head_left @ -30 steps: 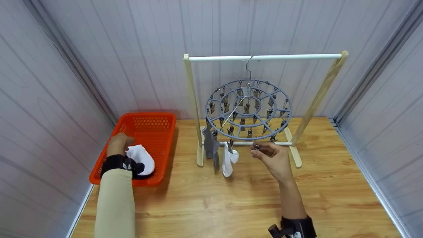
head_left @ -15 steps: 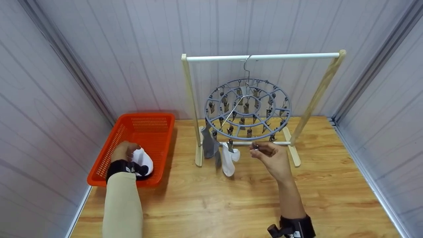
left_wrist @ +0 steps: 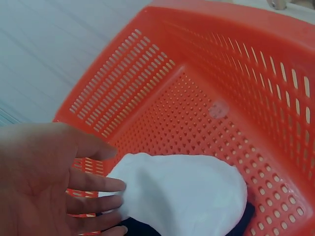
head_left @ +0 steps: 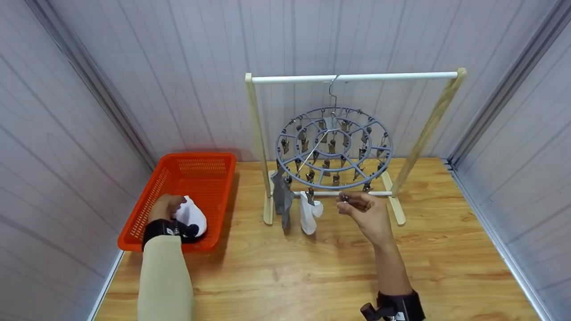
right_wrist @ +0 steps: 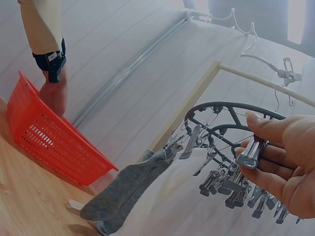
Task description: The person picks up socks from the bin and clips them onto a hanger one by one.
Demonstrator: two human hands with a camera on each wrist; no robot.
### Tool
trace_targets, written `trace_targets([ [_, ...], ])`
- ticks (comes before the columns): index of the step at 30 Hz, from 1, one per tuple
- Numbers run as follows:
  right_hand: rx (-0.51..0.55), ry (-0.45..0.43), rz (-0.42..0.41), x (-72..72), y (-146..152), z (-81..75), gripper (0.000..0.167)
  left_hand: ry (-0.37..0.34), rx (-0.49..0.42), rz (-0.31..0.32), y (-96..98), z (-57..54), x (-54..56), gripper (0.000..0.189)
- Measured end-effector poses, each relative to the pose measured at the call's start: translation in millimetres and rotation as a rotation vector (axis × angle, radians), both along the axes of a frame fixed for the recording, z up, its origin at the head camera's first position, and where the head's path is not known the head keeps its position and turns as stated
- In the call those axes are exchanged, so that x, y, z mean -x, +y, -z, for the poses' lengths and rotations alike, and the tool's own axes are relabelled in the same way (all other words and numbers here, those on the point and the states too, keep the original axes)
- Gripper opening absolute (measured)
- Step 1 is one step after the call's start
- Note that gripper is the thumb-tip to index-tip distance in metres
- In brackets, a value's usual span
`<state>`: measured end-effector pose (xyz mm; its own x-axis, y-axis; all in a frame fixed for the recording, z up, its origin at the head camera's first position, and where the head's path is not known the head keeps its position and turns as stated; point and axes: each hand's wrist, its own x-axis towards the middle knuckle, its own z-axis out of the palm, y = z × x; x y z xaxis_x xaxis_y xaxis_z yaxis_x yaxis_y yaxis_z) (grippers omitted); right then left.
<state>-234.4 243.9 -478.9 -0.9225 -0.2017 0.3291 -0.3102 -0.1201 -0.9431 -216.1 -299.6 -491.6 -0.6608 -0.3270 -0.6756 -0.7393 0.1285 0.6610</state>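
My left hand is inside the orange basket, fingers extended and their tips right at the edge of a white sock. Dark navy fabric shows beneath that sock. My right hand pinches a metal clip between thumb and fingers, at the front rim of the round grey drying hanger. To the left of that hand, a white sock hangs from one clip. Grey socks hang beside it at the hanger's left.
The hanger hooks over the white rail of a wooden stand. Several free clips dangle from its rings. The wooden tabletop spreads below, with panelled walls behind and at both sides.
My left hand has moved slightly right and down in the basket, onto the white sock's edge. The hanging socks sway a little. My right hand keeps its pinch on the clip.
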Motion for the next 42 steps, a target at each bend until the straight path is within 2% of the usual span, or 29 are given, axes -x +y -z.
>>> trace_targets([
  [4,-0.006,-0.003,0.004,-0.5,-0.1,-0.1,0.028,-0.012,-0.144,-0.278,11.1,-10.1,-9.1,0.079],
  [5,-0.006,-0.003,0.004,-0.5,0.0,-0.2,0.029,-0.008,-0.162,-0.322,13.6,-12.6,-11.4,0.080],
  [6,-0.006,-0.001,0.003,-0.5,0.1,-0.3,0.029,-0.002,-0.179,-0.351,15.6,-15.4,-13.7,0.082],
  [9,-0.004,0.005,0.000,0.3,0.6,-0.5,0.029,0.009,-0.169,-0.336,19.2,-20.9,-17.9,0.083],
  [15,-0.002,0.009,-0.007,0.8,1.6,-1.8,0.026,0.014,-0.246,-0.448,25.7,-20.9,-18.5,0.085],
  [17,-0.004,0.004,-0.004,0.6,1.7,-2.2,0.026,0.028,-0.252,-0.429,24.9,-18.3,-16.1,0.085],
  [19,-0.005,-0.003,-0.004,0.3,1.9,-2.1,0.027,0.041,-0.209,-0.345,21.0,-14.7,-12.0,0.082],
  [20,-0.004,-0.007,-0.004,0.2,2.1,-2.0,0.028,0.043,-0.221,-0.354,19.8,-12.6,-10.6,0.083],
  [22,0.001,-0.012,-0.007,0.0,2.6,-1.6,0.029,0.044,-0.194,-0.313,14.9,-6.8,-6.7,0.081],
  [23,0.004,-0.013,-0.008,0.1,2.7,-1.2,0.030,0.041,-0.195,-0.313,13.2,-4.4,-5.2,0.080],
  [26,0.005,-0.011,-0.012,0.2,3.3,-0.7,0.030,0.062,-0.080,-0.194,6.5,3.6,1.1,0.064],
  [28,0.005,-0.004,-0.013,0.2,3.5,-0.7,0.029,0.082,0.016,-0.091,2.6,7.0,5.0,0.054],
  [30,0.006,0.000,-0.012,-0.1,3.5,-1.1,0.028,0.099,0.083,-0.026,0.5,8.7,7.3,0.050],
  [31,0.010,0.001,-0.014,-0.2,3.6,-1.3,0.028,0.101,0.095,-0.019,0.1,8.8,7.4,0.052],
  [32,0.013,0.001,-0.014,-0.4,3.6,-1.7,0.027,0.096,0.056,-0.054,0.0,8.9,6.9,0.055],
  [34,0.014,-0.002,-0.013,-0.3,3.5,-1.7,0.028,0.078,0.086,-0.059,0.3,7.8,5.2,0.061],
  [35,0.016,-0.003,-0.014,-0.3,3.5,-1.7,0.028,0.069,0.052,-0.097,0.6,6.9,3.9,0.065],
  [37,0.025,-0.006,-0.019,-0.2,3.6,-1.5,0.028,0.061,0.060,-0.110,0.4,6.9,1.9,0.068],
  [38,0.026,-0.008,-0.020,0.0,3.7,-1.2,0.028,0.060,0.069,-0.107,0.2,7.1,1.5,0.069],
  [39,0.025,-0.007,-0.019,0.2,3.8,-1.0,0.028,0.057,0.111,-0.078,-0.1,7.2,1.4,0.069],
  [41,0.026,-0.007,-0.022,0.2,4.0,-0.9,0.027,0.059,0.064,-0.106,-0.7,8.2,1.8,0.070],
  [42,0.027,-0.006,-0.023,0.3,4.1,-0.7,0.027,0.061,0.086,-0.094,-0.9,8.9,2.6,0.070],
])
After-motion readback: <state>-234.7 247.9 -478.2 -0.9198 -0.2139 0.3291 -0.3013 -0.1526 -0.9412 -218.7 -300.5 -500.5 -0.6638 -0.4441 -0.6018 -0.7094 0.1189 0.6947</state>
